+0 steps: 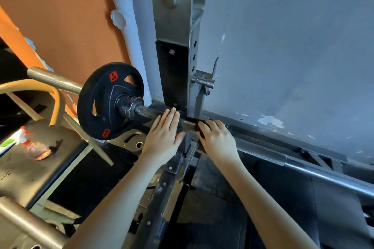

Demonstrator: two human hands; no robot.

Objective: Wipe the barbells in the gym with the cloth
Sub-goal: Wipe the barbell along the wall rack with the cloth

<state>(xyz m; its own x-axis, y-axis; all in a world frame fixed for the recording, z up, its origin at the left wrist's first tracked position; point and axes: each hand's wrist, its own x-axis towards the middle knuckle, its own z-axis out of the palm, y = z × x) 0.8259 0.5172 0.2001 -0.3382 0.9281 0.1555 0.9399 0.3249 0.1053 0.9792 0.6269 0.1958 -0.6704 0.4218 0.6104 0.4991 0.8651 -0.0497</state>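
The steel barbell (263,152) lies across the rack, running from the black 5 kg plate (109,101) on its left sleeve down to the right edge. My left hand (164,133) rests flat on the bar with straight fingers, just right of the collar. My right hand (217,139) is beside it on the bar, fingers curled over a dark cloth (199,125). Only a small edge of the cloth shows at my fingertips. The bar's contact with the rack support is hidden between my hands.
The grey rack upright (174,36) with a pin (204,83) rises right behind my hands, against the grey wall. A spray bottle (30,143) lies on a black bench pad (60,168) at left. Another steel bar (30,226) crosses the lower left corner.
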